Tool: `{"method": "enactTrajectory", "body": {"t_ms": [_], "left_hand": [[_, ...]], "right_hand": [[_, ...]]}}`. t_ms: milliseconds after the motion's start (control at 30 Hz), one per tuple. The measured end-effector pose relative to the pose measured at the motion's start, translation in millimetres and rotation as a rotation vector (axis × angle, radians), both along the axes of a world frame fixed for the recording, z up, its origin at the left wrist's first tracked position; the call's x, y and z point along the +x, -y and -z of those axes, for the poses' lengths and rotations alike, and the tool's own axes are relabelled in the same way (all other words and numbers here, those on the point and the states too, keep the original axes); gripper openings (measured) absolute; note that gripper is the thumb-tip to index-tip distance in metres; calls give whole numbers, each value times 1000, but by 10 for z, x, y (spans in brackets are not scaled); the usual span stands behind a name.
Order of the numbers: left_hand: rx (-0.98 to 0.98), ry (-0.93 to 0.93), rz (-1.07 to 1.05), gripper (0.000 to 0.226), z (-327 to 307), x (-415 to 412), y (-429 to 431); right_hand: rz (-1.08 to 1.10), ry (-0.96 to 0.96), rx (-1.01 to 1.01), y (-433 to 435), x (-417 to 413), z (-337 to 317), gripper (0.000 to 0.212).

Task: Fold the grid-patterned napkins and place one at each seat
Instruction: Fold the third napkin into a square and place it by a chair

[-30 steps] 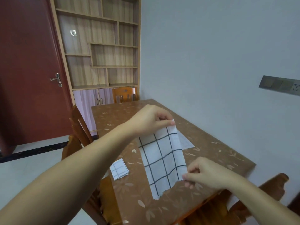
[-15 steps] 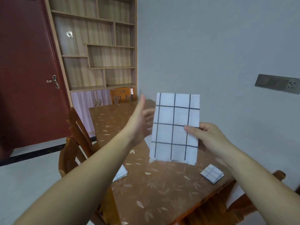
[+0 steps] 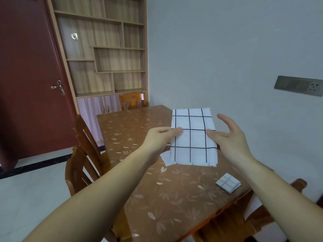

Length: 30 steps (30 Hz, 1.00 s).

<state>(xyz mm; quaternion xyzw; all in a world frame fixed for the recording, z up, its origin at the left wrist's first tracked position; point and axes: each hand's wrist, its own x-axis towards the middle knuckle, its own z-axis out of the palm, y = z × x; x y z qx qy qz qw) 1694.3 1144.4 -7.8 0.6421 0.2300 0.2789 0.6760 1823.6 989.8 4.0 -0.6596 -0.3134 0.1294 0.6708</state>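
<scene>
A white napkin with a black grid (image 3: 193, 137), folded into a tall rectangle, hangs upright in the air above the brown leaf-patterned table (image 3: 174, 198). My left hand (image 3: 160, 137) pinches its left edge at mid height. My right hand (image 3: 229, 138) touches the right edge with its thumb, the fingers spread apart behind the cloth. A small folded grid napkin (image 3: 228, 184) lies on the table near the right front corner. A corner of another white cloth (image 3: 165, 158) shows on the table under the held napkin.
Wooden chairs stand along the table's left side (image 3: 83, 154), at its far end (image 3: 132, 102) and at the near right (image 3: 297, 186). A wooden shelf unit (image 3: 104, 49) and a red door (image 3: 29, 75) are behind. The grey wall runs along the right.
The napkin went from lying stretched over the table to upright in the air. My left hand let go, then took its left edge again; my right hand's fingers have opened behind it.
</scene>
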Motion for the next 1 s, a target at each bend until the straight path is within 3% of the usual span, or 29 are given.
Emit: {"method": "enactTrajectory", "body": {"t_ms": [167, 467, 700, 800, 1000], "left_hand": [[-154, 69, -88, 17, -93, 54, 70], [128, 201, -264, 7, -258, 79, 125], [351, 253, -193, 3, -320, 30, 265], [419, 202, -106, 17, -343, 26, 277], [431, 123, -110, 17, -364, 14, 318]], "right_hand": [[-16, 60, 71, 59, -20, -135, 17], [-18, 381, -197, 170, 162, -272, 7], [-186, 288, -186, 263, 206, -312, 15], [-191, 220, -154, 293, 219, -304, 17], [-261, 196, -184, 405, 240, -311, 2]]}}
